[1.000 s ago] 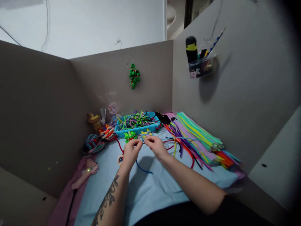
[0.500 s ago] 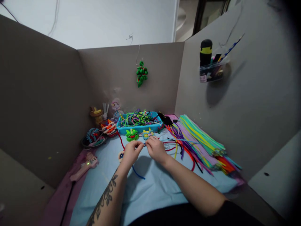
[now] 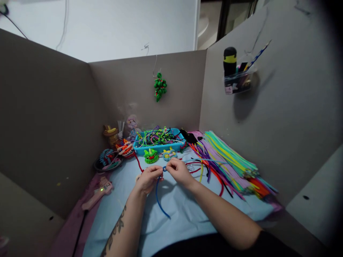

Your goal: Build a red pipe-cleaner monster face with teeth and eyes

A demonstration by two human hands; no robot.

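Observation:
A blue pipe cleaner point(image 3: 160, 202) hangs in a curve from between my hands, its free end down over the light blue cloth. At its top a small blue loop point(image 3: 164, 169) shows between my fingertips. My left hand point(image 3: 149, 177) pinches it from the left, thumb and forefinger closed. From the right, my right hand point(image 3: 179, 172) pinches the same loop, its other fingers curled in. Beyond my hands lie a green creature figure point(image 3: 151, 156) and a blue-and-yellow figure point(image 3: 169, 154). A pale piece is mostly hidden behind my left hand.
A blue tray point(image 3: 160, 147) of pipe cleaner scraps stands at the back. Bundles of coloured pipe cleaners point(image 3: 227, 157) lie at the right. A pink glue gun point(image 3: 98, 195) rests at the left, near a dark bowl point(image 3: 108, 164). Grey panels surround the table on three sides.
My left hand has turned, and the blue loop now shows between my fingertips. The pipe cleaner's hanging end has swung slightly right and lower. The camera view has shifted a little.

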